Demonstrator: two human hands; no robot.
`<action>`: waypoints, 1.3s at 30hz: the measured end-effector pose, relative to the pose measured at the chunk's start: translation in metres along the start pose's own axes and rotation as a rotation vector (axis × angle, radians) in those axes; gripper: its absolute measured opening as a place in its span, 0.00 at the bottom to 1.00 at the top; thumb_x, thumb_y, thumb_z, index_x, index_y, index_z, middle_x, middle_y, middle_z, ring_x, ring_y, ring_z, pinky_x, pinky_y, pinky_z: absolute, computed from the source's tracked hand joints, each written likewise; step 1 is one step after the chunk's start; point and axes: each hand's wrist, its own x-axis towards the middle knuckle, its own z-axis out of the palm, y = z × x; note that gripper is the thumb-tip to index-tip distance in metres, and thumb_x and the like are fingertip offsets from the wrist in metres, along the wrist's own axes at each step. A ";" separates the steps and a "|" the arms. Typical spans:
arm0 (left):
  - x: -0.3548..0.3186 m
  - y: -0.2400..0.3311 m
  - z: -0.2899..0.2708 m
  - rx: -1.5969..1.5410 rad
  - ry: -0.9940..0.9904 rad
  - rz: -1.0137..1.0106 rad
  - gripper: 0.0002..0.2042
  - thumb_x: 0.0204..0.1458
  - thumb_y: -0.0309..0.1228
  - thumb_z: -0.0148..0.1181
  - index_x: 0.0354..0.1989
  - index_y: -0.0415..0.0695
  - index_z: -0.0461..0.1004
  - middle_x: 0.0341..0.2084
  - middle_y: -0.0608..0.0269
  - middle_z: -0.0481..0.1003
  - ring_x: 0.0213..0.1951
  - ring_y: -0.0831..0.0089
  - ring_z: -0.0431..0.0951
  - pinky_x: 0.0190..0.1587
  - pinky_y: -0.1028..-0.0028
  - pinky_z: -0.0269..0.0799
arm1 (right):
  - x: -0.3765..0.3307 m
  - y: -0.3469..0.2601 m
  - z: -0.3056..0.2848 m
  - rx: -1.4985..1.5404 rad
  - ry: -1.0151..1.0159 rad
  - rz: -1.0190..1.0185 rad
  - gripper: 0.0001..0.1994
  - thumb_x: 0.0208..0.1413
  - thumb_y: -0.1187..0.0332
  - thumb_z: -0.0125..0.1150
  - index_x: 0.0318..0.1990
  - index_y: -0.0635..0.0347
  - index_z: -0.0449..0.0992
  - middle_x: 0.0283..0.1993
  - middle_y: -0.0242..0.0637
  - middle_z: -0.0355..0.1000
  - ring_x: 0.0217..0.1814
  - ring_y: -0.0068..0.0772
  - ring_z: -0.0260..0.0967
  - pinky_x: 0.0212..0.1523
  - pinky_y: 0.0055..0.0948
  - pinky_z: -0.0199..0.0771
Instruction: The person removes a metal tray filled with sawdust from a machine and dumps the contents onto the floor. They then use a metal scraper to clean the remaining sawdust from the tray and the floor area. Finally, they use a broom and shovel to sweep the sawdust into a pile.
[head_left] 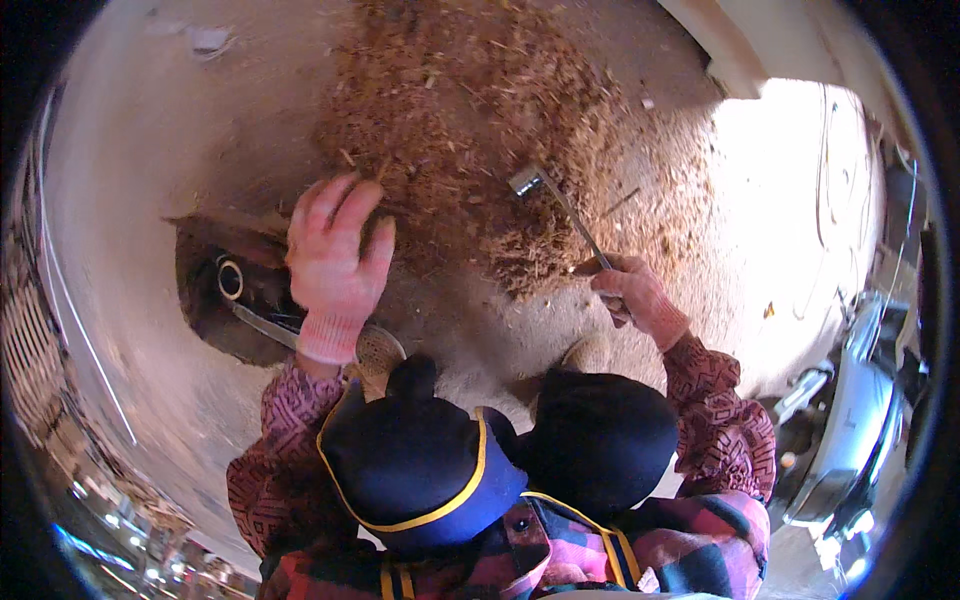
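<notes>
My right hand (635, 297), in a pinkish work glove, grips the handle of a metal socket wrench (572, 215). Its shiny cylindrical head points up and left, over the reddish-brown wood chips (480, 120) strewn on the ground. My left hand (338, 250), also gloved, is open with nothing in it, the fingers stretched and the thumb apart. It is by the right edge of a dark pit (205, 280) in the ground, and hides part of it. In the pit show a pale ring (230, 280) and a light-coloured bar (265, 325) that runs toward my left wrist.
My shoes (380, 352) and bent knees (605, 440) are close below the hands. A light blue-grey vehicle or machine (850, 420) stands far right. A pale panel (725, 40) juts in at upper right. Along the left rim runs slatted stacked material (35, 330).
</notes>
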 end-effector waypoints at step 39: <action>-0.006 0.112 0.162 0.363 -0.911 0.490 0.35 0.39 0.41 0.68 0.60 0.50 0.64 0.57 0.65 0.64 0.61 0.61 0.61 0.64 0.60 0.59 | -0.058 0.130 0.011 -0.011 0.259 0.056 0.18 0.49 0.64 0.62 0.48 0.59 0.77 0.35 0.33 0.76 0.39 0.23 0.72 0.45 0.25 0.70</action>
